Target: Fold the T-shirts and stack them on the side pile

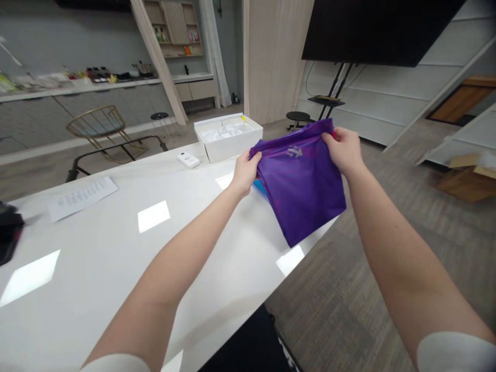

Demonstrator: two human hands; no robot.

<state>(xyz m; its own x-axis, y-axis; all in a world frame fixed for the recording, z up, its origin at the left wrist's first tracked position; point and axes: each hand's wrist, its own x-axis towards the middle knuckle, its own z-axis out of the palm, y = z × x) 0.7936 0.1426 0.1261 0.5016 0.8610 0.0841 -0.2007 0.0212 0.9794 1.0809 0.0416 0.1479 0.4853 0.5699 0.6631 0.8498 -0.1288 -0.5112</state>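
A thin purple bag point(304, 186) with a small pale grey mark near its top edge hangs between my two hands. At its upper left corner, my left hand point(247, 170) pinches the edge between thumb and fingers. My right hand point(343, 149) is closed on the upper right edge, with a bit of red showing by the fingers. The bag is held up over the table's right edge, its lower corner hanging down. Partly hidden behind it, a flat blue item point(261, 189) shows beside my left hand; I cannot tell what it is.
An open white box point(228, 147) with clear wrapping inside stands on the white table point(201, 248). Left of it are a small white device point(188, 160) and a printed sheet point(83, 198). A dark object point(10, 230) sits at the far left. Beyond stand a chair point(96, 126) and a screen point(380, 31).
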